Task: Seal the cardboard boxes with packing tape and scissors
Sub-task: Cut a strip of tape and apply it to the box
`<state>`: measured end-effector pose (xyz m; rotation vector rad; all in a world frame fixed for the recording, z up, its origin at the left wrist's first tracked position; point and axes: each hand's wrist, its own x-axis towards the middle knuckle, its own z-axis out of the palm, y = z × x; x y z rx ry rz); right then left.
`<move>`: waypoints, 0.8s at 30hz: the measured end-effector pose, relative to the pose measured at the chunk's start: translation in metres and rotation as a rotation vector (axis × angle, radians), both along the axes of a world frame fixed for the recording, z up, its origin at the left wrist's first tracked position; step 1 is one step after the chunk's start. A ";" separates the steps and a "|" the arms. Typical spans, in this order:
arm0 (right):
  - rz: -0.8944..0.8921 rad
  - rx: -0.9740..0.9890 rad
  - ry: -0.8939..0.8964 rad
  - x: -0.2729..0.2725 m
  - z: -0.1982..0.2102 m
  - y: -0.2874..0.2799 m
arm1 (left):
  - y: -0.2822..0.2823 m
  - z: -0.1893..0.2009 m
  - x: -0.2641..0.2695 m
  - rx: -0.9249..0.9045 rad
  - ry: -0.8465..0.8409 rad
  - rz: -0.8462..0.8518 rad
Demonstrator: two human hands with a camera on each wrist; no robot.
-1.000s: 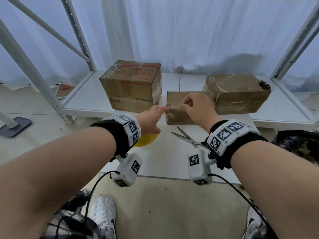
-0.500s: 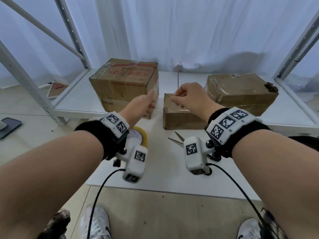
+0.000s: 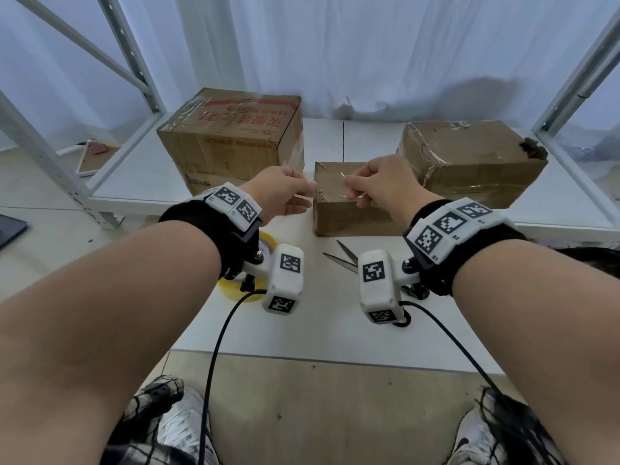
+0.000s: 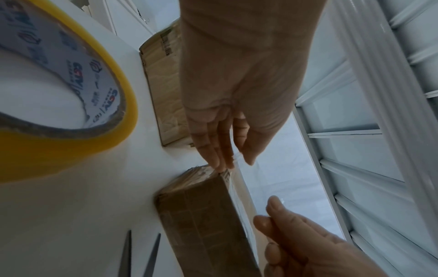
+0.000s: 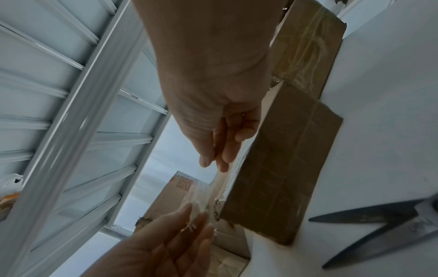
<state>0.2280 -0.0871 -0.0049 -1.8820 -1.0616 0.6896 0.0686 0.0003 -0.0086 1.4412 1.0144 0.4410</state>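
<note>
Both hands are up over the small box (image 3: 349,213), which sits about mid-bench, close behind the scissors. A clear strip of tape (image 3: 330,193) is stretched between them, just above the box's top. The left hand (image 3: 281,193) pinches one end with thumb against fingertips, right at the box's left edge. The right hand (image 3: 382,189) pinches the other end the same way over the box's top, fingers curled in. From the left wrist view the strip (image 4: 239,187) runs along the box's upper edge, but I can't tell if it's actually stuck down yet.

The scissors (image 3: 342,258) lie open on the bench just in front of the small box, blades pointing left, handles hidden under the right wrist. The yellow tape roll (image 3: 265,239) lies flat on the bench toward the left edge, mostly hidden under the left wrist.

Two more boxes sit further back: a big box (image 3: 235,135) with red print at back left, and a crumpled box (image 3: 469,159) at back right, just beside the small one. White shelf frame (image 3: 127,55) on both sides, curtain (image 3: 335,45) behind.
</note>
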 end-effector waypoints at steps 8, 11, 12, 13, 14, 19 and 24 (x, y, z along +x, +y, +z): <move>-0.023 -0.009 -0.188 -0.009 0.002 0.008 | -0.006 0.001 0.001 0.026 -0.041 0.107; -0.033 -0.018 -0.264 -0.014 0.003 0.013 | -0.006 0.000 0.002 0.064 -0.001 0.158; -0.039 -0.022 -0.242 -0.014 0.002 0.015 | -0.007 0.000 0.002 0.073 0.010 0.167; -0.043 -0.031 -0.217 -0.013 0.001 0.016 | -0.007 -0.001 0.002 0.078 0.021 0.170; -0.046 -0.047 -0.207 -0.013 -0.001 0.016 | -0.008 -0.002 0.002 0.081 0.035 0.169; -0.038 -0.134 -0.297 -0.011 -0.007 0.016 | -0.012 -0.008 0.004 0.096 0.111 0.152; -0.043 -0.162 -0.382 -0.013 -0.010 0.020 | -0.015 -0.010 0.008 0.128 0.169 0.175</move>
